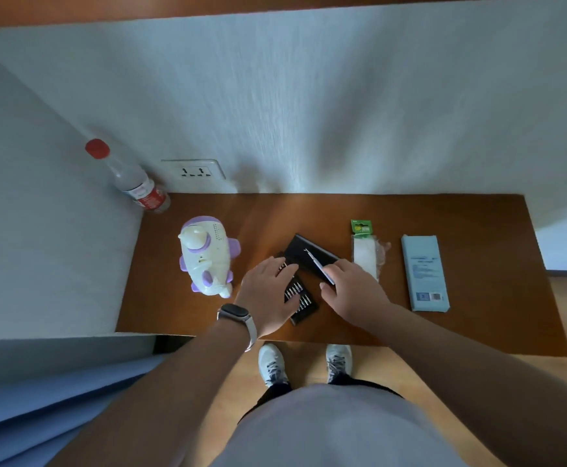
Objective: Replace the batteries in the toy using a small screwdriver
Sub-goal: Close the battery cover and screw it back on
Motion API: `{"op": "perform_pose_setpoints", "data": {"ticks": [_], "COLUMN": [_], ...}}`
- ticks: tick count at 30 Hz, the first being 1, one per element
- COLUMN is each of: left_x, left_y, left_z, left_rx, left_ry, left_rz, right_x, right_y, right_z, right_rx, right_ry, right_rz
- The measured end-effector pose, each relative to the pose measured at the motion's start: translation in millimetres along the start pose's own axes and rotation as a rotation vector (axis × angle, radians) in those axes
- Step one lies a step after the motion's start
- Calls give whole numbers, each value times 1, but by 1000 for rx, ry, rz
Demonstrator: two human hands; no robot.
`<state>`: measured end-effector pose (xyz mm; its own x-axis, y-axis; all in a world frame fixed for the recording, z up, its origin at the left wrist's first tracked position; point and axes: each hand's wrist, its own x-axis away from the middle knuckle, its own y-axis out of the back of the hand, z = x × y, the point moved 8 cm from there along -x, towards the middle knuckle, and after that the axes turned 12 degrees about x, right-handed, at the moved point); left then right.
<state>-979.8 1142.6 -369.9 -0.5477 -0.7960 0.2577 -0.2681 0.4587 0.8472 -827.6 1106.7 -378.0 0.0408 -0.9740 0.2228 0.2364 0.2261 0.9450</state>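
Note:
A white and purple airplane toy (pixel 207 256) stands on the brown table (pixel 477 298), left of my hands. My left hand (pixel 268 294) lies with straight fingers on the black bit tray (pixel 300 298), which holds several screwdriver bits. My right hand (pixel 349 291) pinches a thin silver screwdriver (pixel 317 266), its tip pointing away over the black case lid (pixel 304 252). A battery pack (pixel 364 251) with a green header lies to the right.
A light blue box (pixel 425 273) lies at the right of the table. A clear bottle (pixel 133 180) with a red cap leans in the left corner beside a wall socket (pixel 192 170). My shoes (pixel 305 364) show below the table's front edge.

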Motion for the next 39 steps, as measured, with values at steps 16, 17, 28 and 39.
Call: {"op": "perform_pose_setpoints", "data": {"ticks": [16, 17, 28, 39], "left_x": [-35, -35, -35, -19], "left_y": [-49, -50, -48, 1], "left_z": [6, 6, 8, 10], "left_rx": [-147, -152, -153, 375], "left_ry": [22, 19, 49, 247], "left_rz": [104, 104, 119, -96], "right_x": [-35, -36, -35, -5], "right_y": [-28, -29, -29, 21], "right_z": [-16, -17, -22, -20], "right_rx": [20, 16, -60, -139], "right_ry": [-123, -129, -164, -125], "right_rz": [39, 45, 57, 7]}}
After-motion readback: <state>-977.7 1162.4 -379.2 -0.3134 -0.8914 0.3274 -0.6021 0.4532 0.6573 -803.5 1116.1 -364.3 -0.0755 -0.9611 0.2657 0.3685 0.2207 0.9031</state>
